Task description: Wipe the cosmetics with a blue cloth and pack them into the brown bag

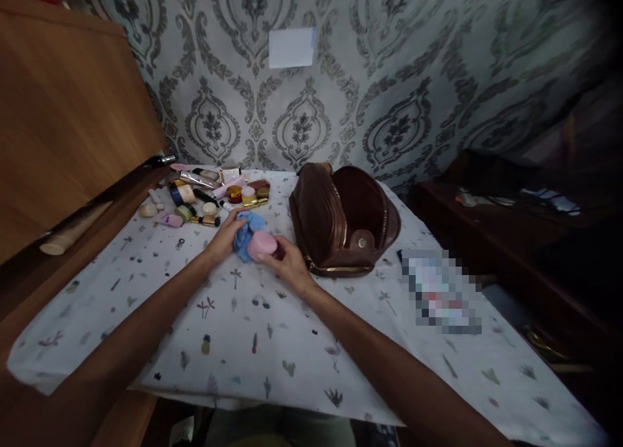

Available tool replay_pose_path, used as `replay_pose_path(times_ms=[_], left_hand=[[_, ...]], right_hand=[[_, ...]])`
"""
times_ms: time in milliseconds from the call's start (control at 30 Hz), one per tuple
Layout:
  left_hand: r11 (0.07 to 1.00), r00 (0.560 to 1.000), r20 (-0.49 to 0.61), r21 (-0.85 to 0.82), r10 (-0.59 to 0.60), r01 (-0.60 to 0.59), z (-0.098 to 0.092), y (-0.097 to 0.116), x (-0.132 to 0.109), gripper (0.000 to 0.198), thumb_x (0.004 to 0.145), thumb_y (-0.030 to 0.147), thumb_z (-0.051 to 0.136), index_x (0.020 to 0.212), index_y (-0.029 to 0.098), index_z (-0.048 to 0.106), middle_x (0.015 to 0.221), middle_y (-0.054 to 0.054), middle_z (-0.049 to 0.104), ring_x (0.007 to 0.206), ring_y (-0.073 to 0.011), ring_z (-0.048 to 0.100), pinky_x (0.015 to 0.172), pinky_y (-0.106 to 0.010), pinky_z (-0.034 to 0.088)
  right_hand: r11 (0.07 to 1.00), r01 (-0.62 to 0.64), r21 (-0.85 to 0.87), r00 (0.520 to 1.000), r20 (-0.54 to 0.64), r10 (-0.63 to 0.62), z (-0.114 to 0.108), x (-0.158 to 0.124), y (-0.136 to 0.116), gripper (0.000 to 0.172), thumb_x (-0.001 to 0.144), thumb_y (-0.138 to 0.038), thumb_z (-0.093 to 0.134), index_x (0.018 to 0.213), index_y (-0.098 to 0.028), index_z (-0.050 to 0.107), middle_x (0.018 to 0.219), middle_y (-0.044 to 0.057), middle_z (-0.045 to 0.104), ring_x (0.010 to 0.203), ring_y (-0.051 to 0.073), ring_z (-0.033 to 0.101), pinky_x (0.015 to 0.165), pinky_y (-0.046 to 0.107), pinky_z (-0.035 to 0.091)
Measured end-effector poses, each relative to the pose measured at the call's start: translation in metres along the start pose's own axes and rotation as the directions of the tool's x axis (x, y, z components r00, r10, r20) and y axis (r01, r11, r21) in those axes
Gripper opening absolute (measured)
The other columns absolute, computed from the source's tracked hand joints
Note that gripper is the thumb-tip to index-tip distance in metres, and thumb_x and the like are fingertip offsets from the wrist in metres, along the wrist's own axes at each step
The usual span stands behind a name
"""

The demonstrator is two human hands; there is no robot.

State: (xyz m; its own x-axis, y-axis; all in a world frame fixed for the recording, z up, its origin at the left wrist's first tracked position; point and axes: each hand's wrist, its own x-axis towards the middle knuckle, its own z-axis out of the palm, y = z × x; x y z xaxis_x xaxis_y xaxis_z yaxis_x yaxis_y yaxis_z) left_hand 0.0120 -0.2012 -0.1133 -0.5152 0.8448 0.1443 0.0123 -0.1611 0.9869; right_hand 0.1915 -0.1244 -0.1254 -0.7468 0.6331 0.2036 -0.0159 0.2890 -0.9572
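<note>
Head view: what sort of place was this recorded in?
Probably a room in a home, perhaps a bedroom, though no bed shows. Pointing that way are the ornate patterned wallpaper, the printed tablecloth and the cluster of cosmetic containers.

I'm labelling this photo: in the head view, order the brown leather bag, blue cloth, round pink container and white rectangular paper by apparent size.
Brown leather bag
White rectangular paper
Blue cloth, counting its visible part
Round pink container
</note>
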Motion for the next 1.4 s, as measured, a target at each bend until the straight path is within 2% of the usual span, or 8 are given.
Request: replay_pose_path(times_ms=[133,300,433,567,833,1000,1167,1400], left_hand=[[0.942,0.997,0.076,-0.331,-0.024,0.048,-0.001,0.007,0.000,0.048,0.063,0.013,0.062,0.109,0.025,0.054,0.091,0.003,0.065,0.085,-0.0126,0.064,0.078,-0.025,0.050],[0.910,0.995,0.103,-0.415,0.019,0.025,0.007,0.017,-0.004,0.060,0.059,0.006,0.061,0.116,0.026,0.054,0.103,0.001,0.067,0.093,-0.0160,0.066,0.089,-0.034,0.052],[0.950,0.992,0.046,-0.297,0.114,-0.095,0.019,0.013,-0.007,0.042,0.079,0.029,0.069,0.118,0.024,0.056,0.113,-0.004,0.066,0.104,-0.0194,0.064,0.097,-0.037,0.049],[0.982,0.976,0.135,0.060,0.172,-0.181,0.026,0.013,-0.013,0.037,0.090,0.052,0.056,0.106,0.019,0.063,0.108,-0.006,0.067,0.102,-0.0198,0.061,0.099,-0.034,0.045],[0.854,0.975,0.097,0.471,0.199,-0.221,0.026,0.022,-0.020,0.043,0.091,0.057,0.047,0.075,0.018,0.057,0.069,0.001,0.055,0.071,-0.0154,0.051,0.068,-0.026,0.042],[0.844,0.983,0.070,0.505,0.169,-0.181,0.025,0.021,-0.022,0.050,0.089,0.061,0.049,0.060,0.020,0.042,0.057,0.005,0.040,0.057,-0.0116,0.038,0.056,-0.025,0.033],[0.904,0.983,0.164,0.403,0.080,-0.141,0.022,0.022,-0.021,0.057,0.086,0.066,0.049,0.056,0.019,0.040,0.053,0.005,0.038,0.053,-0.0100,0.035,0.052,-0.024,0.030],[0.923,0.987,0.143,0.364,0.077,-0.125,0.021,0.020,-0.020,0.056,0.082,0.068,0.053,0.057,0.019,0.042,0.053,0.005,0.038,0.053,-0.0099,0.034,0.052,-0.024,0.031]], right_hand=[[0.944,-0.069,0.323,0.998,0.033,0.062,-0.004,0.001,-0.004,0.049,0.068,-0.050,0.079,0.103,-0.018,0.067,0.095,0.004,0.069,0.084,0.018,0.062,0.072,0.028,0.050],[0.842,-0.156,0.517,0.988,0.066,0.142,-0.001,0.002,-0.004,0.052,0.061,-0.048,0.085,0.102,-0.021,0.068,0.100,0.004,0.069,0.087,0.019,0.063,0.068,0.026,0.053],[0.811,-0.170,0.560,0.985,0.080,0.151,0.001,0.003,-0.002,0.050,0.059,-0.044,0.087,0.099,-0.020,0.070,0.096,0.003,0.069,0.084,0.017,0.062,0.064,0.023,0.053],[0.810,-0.173,0.560,0.985,0.084,0.152,0.001,0.002,0.001,0.047,0.059,-0.043,0.088,0.096,-0.019,0.070,0.094,0.003,0.070,0.081,0.016,0.063,0.064,0.024,0.053],[0.801,-0.084,0.592,0.988,-0.054,0.144,0.003,0.003,0.005,0.051,0.059,-0.041,0.087,0.099,-0.022,0.062,0.099,0.002,0.071,0.093,0.020,0.066,0.081,0.030,0.057],[0.838,-0.092,0.538,0.984,-0.079,0.159,0.003,0.003,0.004,0.052,0.060,-0.044,0.085,0.099,-0.023,0.059,0.102,0.003,0.069,0.093,0.020,0.065,0.070,0.028,0.059],[0.868,-0.092,0.487,0.980,-0.111,0.166,0.004,0.004,0.003,0.050,0.063,-0.048,0.081,0.099,-0.022,0.059,0.099,0.003,0.068,0.083,0.019,0.066,0.059,0.025,0.056],[0.881,-0.049,0.471,0.993,-0.070,0.093,0.001,0.002,0.001,0.059,0.059,-0.041,0.085,0.110,-0.019,0.063,0.110,0.007,0.070,0.098,0.023,0.066,0.080,0.032,0.056]])
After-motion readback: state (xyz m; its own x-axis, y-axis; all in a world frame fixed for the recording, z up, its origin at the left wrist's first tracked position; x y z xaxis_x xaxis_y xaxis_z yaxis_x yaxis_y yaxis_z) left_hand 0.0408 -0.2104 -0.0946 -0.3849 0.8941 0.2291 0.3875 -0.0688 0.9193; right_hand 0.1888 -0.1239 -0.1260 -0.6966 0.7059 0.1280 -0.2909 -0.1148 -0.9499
